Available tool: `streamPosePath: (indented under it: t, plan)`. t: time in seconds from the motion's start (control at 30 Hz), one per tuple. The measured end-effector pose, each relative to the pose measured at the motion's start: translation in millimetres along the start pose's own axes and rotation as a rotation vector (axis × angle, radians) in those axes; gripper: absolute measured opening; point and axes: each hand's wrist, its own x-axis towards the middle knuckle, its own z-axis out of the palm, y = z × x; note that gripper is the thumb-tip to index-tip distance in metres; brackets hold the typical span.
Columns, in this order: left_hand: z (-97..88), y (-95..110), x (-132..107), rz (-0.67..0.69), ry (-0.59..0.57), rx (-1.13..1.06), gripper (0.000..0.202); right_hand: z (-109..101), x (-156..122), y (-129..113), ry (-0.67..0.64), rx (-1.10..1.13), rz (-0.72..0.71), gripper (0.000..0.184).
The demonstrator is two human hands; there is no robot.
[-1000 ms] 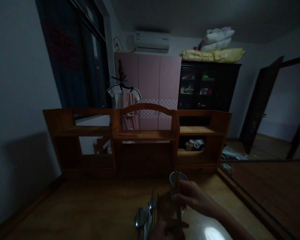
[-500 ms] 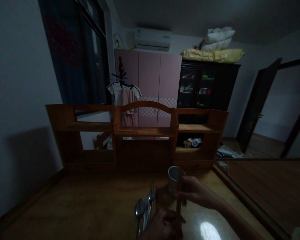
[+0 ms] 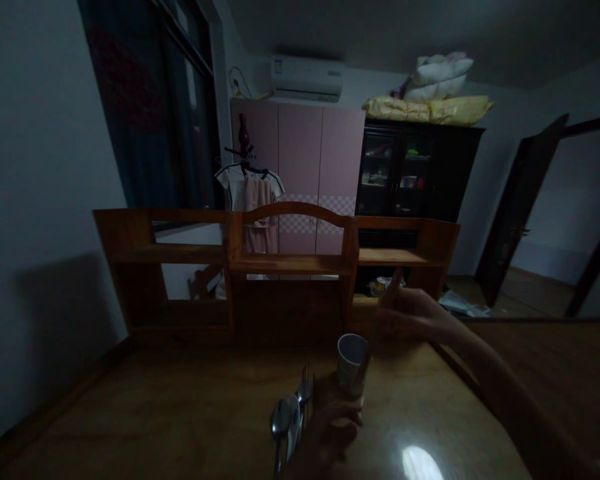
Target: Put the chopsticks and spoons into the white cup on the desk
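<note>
My right hand (image 3: 413,313) pinches wooden chopsticks (image 3: 387,297), blurred and tilted, above and to the right of a pale cup (image 3: 350,363). Their lower ends pass in front of the cup's right side; I cannot tell how many sticks there are. Low in the view, my left hand (image 3: 333,427) has its fingers loosely curved and apart, with nothing plainly between them. To its left lie a metal spoon (image 3: 281,420), a pale spoon-like utensil (image 3: 293,417) and another metal spoon (image 3: 304,392). Thin sticks (image 3: 307,377) beside them run partly behind my left hand.
A wooden desk (image 3: 180,387) carries a shelf unit (image 3: 290,265) along its back edge. A bagged bundle (image 3: 379,287) shows through the right compartment. Beyond stand pink wardrobe doors (image 3: 300,147), a dark cabinet (image 3: 445,167) and an open door (image 3: 520,200). A wall rises at left.
My right hand has moved up and right with the chopsticks, which now lean instead of standing near upright. My left hand has let go of their lower end. Cup and spoons have stayed put.
</note>
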Motion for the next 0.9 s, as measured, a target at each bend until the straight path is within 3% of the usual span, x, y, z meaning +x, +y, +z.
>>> streamPosePath:
  t: [0.1,0.2,0.43,0.57,0.9]
  plan:
    - [-2.8,-2.2,1.8,0.032,0.024,0.014,0.049,-33.4,25.4,-10.5,0.106,-0.110,-0.090,0.027]
    - [-1.1,-1.0,2.1,0.029,0.033,0.057,0.048,-41.0,45.4,-6.6,0.092,-0.173,-0.117,0.027]
    - [1.3,19.9,-7.4,0.020,-0.007,0.289,0.050,-0.4,57.6,54.2,-0.046,-0.200,0.012,0.033]
    - [0.2,20.7,-7.2,0.056,-0.016,0.336,0.049,16.9,58.9,87.7,-0.109,-0.137,0.054,0.034]
    - [0.4,4.9,-0.3,0.148,-0.078,0.378,0.059,25.9,61.5,108.4,-0.213,-0.022,0.074,0.035]
